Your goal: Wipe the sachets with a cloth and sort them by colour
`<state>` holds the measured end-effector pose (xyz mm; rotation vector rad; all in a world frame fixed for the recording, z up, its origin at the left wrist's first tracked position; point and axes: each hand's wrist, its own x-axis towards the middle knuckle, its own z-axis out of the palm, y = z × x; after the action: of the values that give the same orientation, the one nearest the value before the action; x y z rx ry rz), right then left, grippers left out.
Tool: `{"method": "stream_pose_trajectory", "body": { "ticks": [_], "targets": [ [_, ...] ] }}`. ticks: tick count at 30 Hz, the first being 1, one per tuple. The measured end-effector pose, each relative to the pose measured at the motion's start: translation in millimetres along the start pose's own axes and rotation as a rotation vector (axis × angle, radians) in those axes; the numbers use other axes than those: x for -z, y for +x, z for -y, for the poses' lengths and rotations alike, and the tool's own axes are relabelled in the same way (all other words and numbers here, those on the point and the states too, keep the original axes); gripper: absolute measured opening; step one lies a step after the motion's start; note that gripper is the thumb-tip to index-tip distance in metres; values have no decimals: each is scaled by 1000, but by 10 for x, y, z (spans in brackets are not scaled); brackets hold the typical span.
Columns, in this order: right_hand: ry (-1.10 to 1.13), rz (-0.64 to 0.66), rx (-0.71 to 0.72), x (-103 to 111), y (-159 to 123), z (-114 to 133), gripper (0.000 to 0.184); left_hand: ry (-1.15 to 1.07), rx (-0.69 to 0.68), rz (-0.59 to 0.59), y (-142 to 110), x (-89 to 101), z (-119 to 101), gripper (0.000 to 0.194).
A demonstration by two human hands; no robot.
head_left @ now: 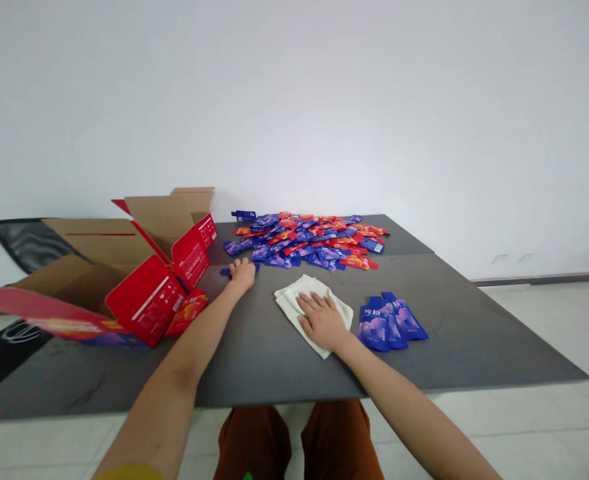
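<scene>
My left hand (243, 274) reaches out over a small blue pouch (225, 272) on the table, its fingers curled down on it and hiding most of it. A folded white cloth (289, 298) lies in front of me. My right hand (323, 321) rests flat on this cloth with the fingers stretched out. Just right of it, three blue pouches (374, 327) overlap in a fan. Beyond both hands spreads a heap of blue and red pouches (307, 240).
Open cardboard boxes (144, 300) with red outsides stand on the left, flaps raised. Red-orange pouches (190, 312) lie against them, close to my left forearm. The dark grey table (474, 333) runs back to a white wall (424, 120).
</scene>
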<state>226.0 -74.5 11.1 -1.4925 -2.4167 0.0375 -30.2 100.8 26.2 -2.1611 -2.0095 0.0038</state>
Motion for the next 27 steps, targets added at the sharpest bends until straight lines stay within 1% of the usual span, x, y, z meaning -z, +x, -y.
{"method": "stream_pose_trajectory", "body": {
  "ticks": [3, 5, 8, 12, 13, 14, 15, 17, 19, 20, 21, 22, 24, 25, 27],
  "targets": [
    [-14, 4, -1, 1, -9, -4, 54, -51, -195, 54, -321, 43, 31, 56],
    [-22, 13, 0, 4, -18, -4, 55, -78, -295, 92, -580, 79, 30, 60],
    [-39, 40, 3, 17, -31, 5, 58, -161, -470, 132, -1060, 174, -13, 60],
    [-79, 82, 22, 62, -42, 31, 64, -402, -791, 184, -1744, 396, -121, 55],
    [-89, 84, 25, 76, -46, 40, 64, -437, -839, 172, -1895, 443, -148, 55],
    [-99, 83, 24, 89, -52, 51, 65, -450, -864, 134, -2034, 475, -172, 56],
    [-110, 79, 17, 102, -60, 63, 64, -446, -862, 70, -2160, 486, -192, 57],
    [-128, 54, -12, 120, -80, 93, 63, -415, -785, -113, -2376, 436, -219, 56],
    [-141, 7, -68, 134, -103, 129, 61, -396, -658, -288, -2553, 306, -232, 53],
    [-148, -20, -109, 143, -110, 150, 58, -397, -600, -342, -2630, 228, -237, 51],
    [-151, -42, -154, 157, -113, 172, 54, -403, -549, -370, -2699, 152, -242, 50],
    [-150, -51, -193, 177, -111, 196, 49, -411, -505, -374, -2760, 87, -249, 50],
    [-122, -41, -214, 242, -92, 254, 40, -423, -422, -336, -2855, 14, -273, 53],
    [-99, -31, -190, 287, -77, 290, 39, -424, -380, -307, -2888, 9, -292, 54],
    [-44, -26, -84, 387, -50, 382, 39, -430, -294, -248, -2924, 47, -340, 56]
  ]
}}
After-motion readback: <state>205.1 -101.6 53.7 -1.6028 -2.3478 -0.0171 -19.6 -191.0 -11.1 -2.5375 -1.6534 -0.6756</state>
